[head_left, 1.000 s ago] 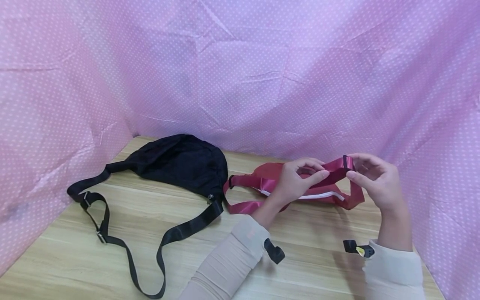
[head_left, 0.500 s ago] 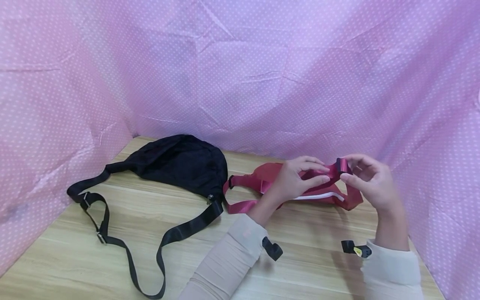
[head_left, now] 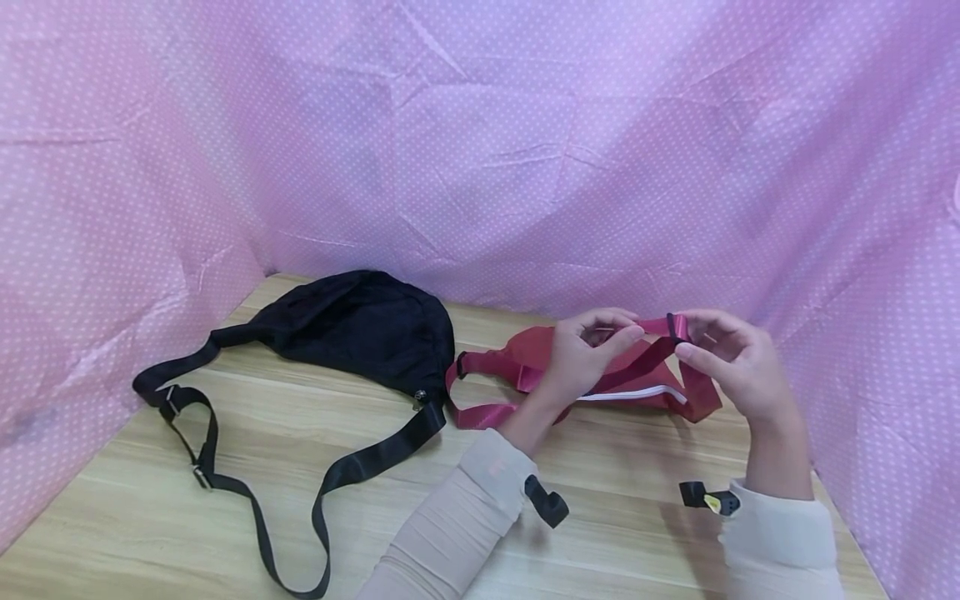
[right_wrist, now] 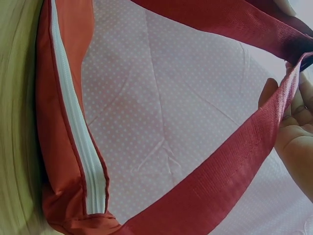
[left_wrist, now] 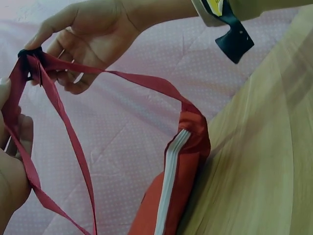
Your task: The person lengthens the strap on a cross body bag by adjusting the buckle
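Note:
A red waist bag [head_left: 534, 342] with a white zipper [left_wrist: 169, 176] lies on the table, its shiny red strap [left_wrist: 68, 132] lifted in a loop above it. My left hand [head_left: 588, 354] pinches the strap between thumb and fingers. Just to its right, my right hand [head_left: 738, 358] grips the strap at a black strap slider [head_left: 672, 327]. The left wrist view shows the right thumb on that slider [left_wrist: 30, 58] and the strap running back to the bag's end. In the right wrist view, the strap [right_wrist: 195, 196] crosses in front of my right hand [right_wrist: 298, 137], hiding part of it.
A black waist bag [head_left: 367, 333] lies to the left, its black strap [head_left: 258, 517] looped toward the table's front. Pink dotted cloth [head_left: 480, 167] hangs behind and at both sides of the wooden table [head_left: 615, 542].
My right hand has shifted slightly left with the strap slider, which tipped and turned upright again. My left hand has also moved slightly left along with the strap.

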Action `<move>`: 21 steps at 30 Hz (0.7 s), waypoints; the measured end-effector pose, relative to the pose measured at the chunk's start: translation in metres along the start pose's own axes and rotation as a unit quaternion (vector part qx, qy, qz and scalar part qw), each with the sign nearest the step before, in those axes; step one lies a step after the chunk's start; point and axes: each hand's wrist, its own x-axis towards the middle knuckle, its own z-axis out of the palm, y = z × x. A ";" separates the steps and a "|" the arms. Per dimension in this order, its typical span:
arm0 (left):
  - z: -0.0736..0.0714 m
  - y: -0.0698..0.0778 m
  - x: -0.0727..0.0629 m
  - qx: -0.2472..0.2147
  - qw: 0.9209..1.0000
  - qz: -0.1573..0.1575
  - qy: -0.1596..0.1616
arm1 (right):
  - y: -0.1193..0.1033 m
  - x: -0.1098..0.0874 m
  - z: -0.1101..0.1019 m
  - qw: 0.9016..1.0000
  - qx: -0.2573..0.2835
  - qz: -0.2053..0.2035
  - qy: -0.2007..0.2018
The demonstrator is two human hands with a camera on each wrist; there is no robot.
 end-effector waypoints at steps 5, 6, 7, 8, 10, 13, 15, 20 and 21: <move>0.008 -0.001 -0.001 -0.020 1.000 0.004 0.018 | -0.001 0.001 0.003 1.000 -0.004 0.013 0.009; 0.010 -0.001 -0.001 -0.020 1.000 0.004 0.016 | -0.002 0.001 0.004 1.000 -0.008 0.016 0.011; 0.011 0.000 -0.002 -0.019 1.000 0.006 0.014 | -0.002 0.001 0.005 1.000 -0.012 0.022 0.012; 0.012 0.000 -0.003 -0.019 1.000 0.009 0.011 | -0.002 0.001 0.007 0.999 -0.014 0.028 0.012; 0.014 0.001 -0.004 -0.022 1.000 0.011 0.004 | -0.003 0.001 0.009 0.999 -0.023 0.038 0.016; 0.015 0.002 -0.005 -0.024 1.000 0.008 -0.004 | -0.001 0.001 0.012 0.998 -0.019 0.045 0.036; 0.014 0.002 -0.006 -0.015 1.000 0.001 -0.018 | 0.000 0.001 0.014 0.998 -0.013 0.036 0.058; 0.002 0.002 -0.006 0.079 0.994 -0.001 -0.069 | 0.003 0.002 0.012 0.997 0.026 -0.022 0.074; -0.001 0.002 -0.005 0.096 0.992 0.000 -0.077 | 0.003 0.002 0.012 0.996 0.032 -0.032 0.073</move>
